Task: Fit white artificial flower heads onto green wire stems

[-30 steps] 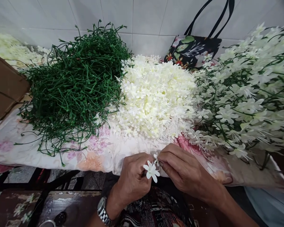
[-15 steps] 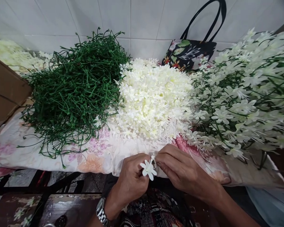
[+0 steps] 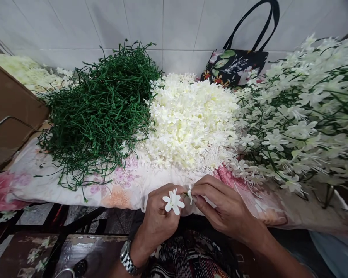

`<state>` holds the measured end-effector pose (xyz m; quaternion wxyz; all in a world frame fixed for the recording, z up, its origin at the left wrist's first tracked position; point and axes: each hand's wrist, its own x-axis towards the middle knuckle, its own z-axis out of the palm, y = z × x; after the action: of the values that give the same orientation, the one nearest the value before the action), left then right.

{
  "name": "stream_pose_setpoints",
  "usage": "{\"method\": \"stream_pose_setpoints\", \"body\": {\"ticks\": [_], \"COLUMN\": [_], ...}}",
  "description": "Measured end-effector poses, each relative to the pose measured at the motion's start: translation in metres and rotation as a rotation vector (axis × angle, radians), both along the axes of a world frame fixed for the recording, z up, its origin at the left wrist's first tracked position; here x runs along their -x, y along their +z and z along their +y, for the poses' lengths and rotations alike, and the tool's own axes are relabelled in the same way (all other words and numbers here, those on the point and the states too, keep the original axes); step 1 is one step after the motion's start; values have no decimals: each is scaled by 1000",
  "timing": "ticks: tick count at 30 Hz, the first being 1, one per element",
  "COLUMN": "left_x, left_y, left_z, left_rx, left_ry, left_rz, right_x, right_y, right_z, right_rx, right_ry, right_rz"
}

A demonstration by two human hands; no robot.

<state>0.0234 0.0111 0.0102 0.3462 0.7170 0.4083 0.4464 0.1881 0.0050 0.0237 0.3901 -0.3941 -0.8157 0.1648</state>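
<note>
White flower farther from right hand

The bare left hand grips a white artificial flower with slender petals; the bare right hand pinches a smaller white blossom just beside it. From the hands, tangled green plastic stems lie at 10 o'clock, heaped creamy-white flower heads at 12, leafy-patterned black bag at 1.

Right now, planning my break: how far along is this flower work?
The stemmed flowers at right look done. The left hand holds a white flower; the right hand pinches another bloom. Bare green stems and loose white blossoms, both piled high, look left to assemble.
</note>
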Motion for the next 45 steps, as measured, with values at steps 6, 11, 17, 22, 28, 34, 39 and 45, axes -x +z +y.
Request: {"method": "stream_pose_setpoints", "body": {"ticks": [6, 11, 17, 22, 28, 34, 39, 45], "left_x": [0, -2, -3, -4, -5, -5, -5, -4], "left_y": [-6, -7, -6, -6, -5, -7, -9, -11], "left_z": [0, 2, 3, 4, 4, 4, 4, 3], "left_rx": [3, -8, -24, -46, -81, -110, -100, 72], "left_ry": [81, 121, 166, 163, 117, 104, 109, 155], "left_rz": [23, 27, 14, 17, 61, 97, 84, -57], "right_x": [8, 13, 17, 17, 14, 14, 17, 20], "right_y": [-8, -12, -17, -16, -12, -11, -11, -8], "right_z": [2, 4, 4, 3, 2, 3, 4, 6], "right_rx": [-67, -60, -21, 13, 29, 49, 62, 40], "right_ry": [-56, -71, -75, -100, -81, -67, -79, -89], "right_rz": [14, 22, 42, 43, 8, -19, -22, -7]}}
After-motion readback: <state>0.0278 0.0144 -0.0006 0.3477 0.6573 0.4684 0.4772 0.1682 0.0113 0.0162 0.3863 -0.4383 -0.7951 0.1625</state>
